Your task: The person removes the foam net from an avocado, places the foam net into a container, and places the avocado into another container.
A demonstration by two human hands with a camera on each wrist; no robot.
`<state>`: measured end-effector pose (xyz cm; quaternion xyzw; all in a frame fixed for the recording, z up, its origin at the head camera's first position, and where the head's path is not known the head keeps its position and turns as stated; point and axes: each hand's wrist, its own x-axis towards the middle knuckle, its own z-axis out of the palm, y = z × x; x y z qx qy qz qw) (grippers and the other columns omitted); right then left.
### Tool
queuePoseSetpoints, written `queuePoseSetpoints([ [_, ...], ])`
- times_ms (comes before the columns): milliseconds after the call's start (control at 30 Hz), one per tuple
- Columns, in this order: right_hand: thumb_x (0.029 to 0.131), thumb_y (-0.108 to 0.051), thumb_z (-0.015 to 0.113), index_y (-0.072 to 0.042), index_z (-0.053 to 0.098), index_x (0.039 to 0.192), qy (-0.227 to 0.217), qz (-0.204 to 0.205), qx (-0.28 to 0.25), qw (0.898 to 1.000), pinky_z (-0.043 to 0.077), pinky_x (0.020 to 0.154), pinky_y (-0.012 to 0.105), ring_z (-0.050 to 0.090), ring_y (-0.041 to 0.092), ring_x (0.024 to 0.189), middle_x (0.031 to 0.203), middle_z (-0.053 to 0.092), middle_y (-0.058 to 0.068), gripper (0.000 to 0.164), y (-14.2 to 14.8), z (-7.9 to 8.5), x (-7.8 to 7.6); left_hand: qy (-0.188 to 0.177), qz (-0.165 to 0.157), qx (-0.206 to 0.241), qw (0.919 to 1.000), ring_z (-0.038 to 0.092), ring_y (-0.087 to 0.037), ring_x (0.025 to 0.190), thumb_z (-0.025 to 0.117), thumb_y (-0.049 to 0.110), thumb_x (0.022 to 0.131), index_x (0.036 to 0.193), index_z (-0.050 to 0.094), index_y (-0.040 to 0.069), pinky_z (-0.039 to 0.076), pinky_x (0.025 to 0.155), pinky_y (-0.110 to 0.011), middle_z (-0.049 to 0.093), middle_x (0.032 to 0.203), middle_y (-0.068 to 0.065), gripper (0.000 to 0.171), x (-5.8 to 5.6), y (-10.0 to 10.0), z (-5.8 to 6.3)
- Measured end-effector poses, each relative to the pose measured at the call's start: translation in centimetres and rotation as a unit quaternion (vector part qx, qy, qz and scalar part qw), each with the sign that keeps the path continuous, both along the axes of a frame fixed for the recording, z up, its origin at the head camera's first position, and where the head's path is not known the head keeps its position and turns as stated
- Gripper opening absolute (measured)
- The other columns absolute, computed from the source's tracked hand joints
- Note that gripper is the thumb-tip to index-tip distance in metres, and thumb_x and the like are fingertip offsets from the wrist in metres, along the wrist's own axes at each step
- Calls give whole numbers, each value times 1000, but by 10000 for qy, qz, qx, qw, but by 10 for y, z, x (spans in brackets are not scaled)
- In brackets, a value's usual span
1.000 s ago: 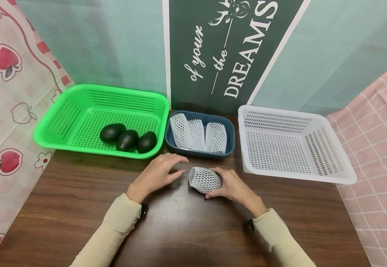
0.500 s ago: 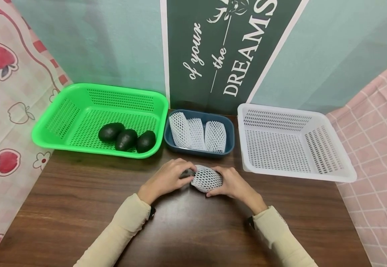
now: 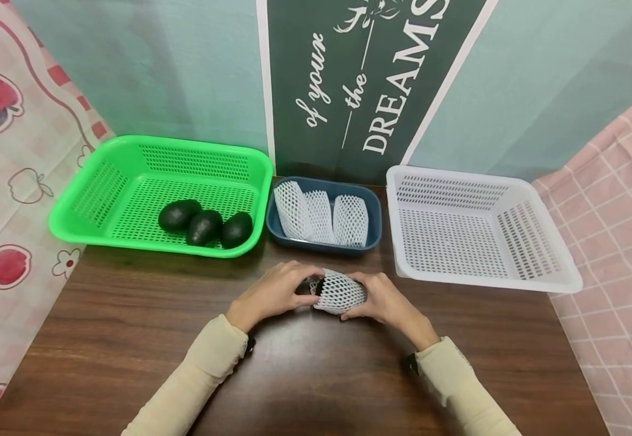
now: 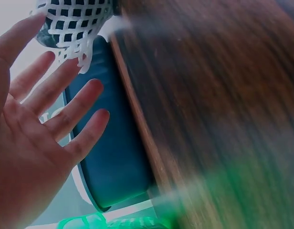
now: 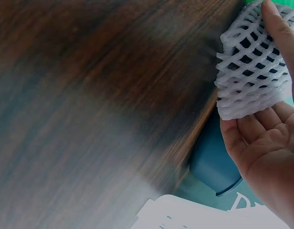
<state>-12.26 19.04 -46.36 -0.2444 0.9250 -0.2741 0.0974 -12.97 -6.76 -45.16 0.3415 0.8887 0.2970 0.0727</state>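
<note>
A dark avocado (image 4: pixel 47 38) is inside a white foam net sleeve (image 3: pixel 342 292) just above the table, its end bare on the left. My right hand (image 3: pixel 383 303) grips the sleeved avocado from the right, thumb on the near side and fingers on the far side. At the left end my left hand (image 3: pixel 274 292) pinches the sleeve's edge between thumb and fingers; its other fingers spread out in the left wrist view. Several spare foam net sleeves (image 3: pixel 350 221) lie in the blue tray (image 3: pixel 370 238) behind the hands.
A green basket (image 3: pixel 146 245) at the left holds three dark avocados (image 3: pixel 203 227). To the right stands a white basket (image 3: pixel 487 280). Printed cloths hang behind and at both sides of the wooden table (image 3: pixel 316 375).
My left hand has come rightward to the sleeve and taken hold of its left end. The avocado's dark end shows there now. My right hand keeps its grip, almost still.
</note>
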Motion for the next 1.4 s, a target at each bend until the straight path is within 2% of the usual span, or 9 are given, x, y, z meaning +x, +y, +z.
queuePoseSetpoints([
  [200, 63, -38, 93, -4, 68, 118, 54, 129, 54, 9999, 56, 78, 31, 67, 11, 87, 102, 74, 5, 69, 0, 1, -1, -95, -142, -65, 9998, 60, -23, 115, 80, 32, 84, 140, 54, 14, 48, 100, -45, 64, 132, -1, 64, -1, 3, 0],
  [400, 66, -36, 92, -2, 68, 114, 188, 281, 51, 9994, 56, 77, 33, 67, 12, 85, 99, 74, 6, 64, 1, 4, -3, -235, -179, -45, 9996, 60, -26, 117, 81, 32, 82, 143, 51, 14, 47, 101, -47, 62, 136, -4, 69, -1, 8, -2],
  [700, 67, -34, 90, -2, 70, 112, 384, 193, 204, 9989, 57, 76, 35, 70, 15, 86, 99, 75, 7, 59, -2, 3, -5, -443, 25, -198, 9988, 58, -28, 119, 82, 34, 80, 144, 49, 15, 46, 102, -50, 63, 135, -7, 74, 0, 10, -3],
  [933, 71, -28, 87, -2, 70, 110, 539, 160, 237, 9981, 57, 74, 35, 70, 16, 84, 97, 76, 7, 50, -5, 2, -3, -185, 117, -288, 9993, 59, -28, 119, 82, 37, 79, 140, 54, 14, 45, 103, -49, 65, 132, -6, 71, 0, 10, -3],
  [1200, 77, -21, 84, -8, 73, 102, 1083, 39, 126, 9940, 57, 74, 37, 72, 17, 86, 95, 76, 3, 31, -5, 2, -3, 294, 407, -236, 9985, 61, -21, 113, 81, 45, 77, 134, 60, 19, 50, 97, -44, 67, 126, 1, 66, 0, -3, 8],
  [1333, 80, -18, 82, -11, 73, 97, 1162, -156, 37, 9931, 56, 73, 38, 71, 16, 85, 92, 75, 1, 20, -4, 4, -3, 512, 528, -156, 9972, 63, -21, 111, 82, 46, 76, 131, 61, 19, 50, 96, -43, 69, 123, 1, 65, -1, -10, 14],
  [1400, 83, -15, 80, -11, 72, 100, 1155, -271, 52, 9929, 56, 76, 40, 71, 18, 89, 96, 75, 2, 19, -3, 5, -2, 624, 605, -92, 9962, 64, -22, 110, 83, 46, 76, 130, 62, 18, 51, 94, -43, 69, 122, 0, 65, -1, -14, 18],
])
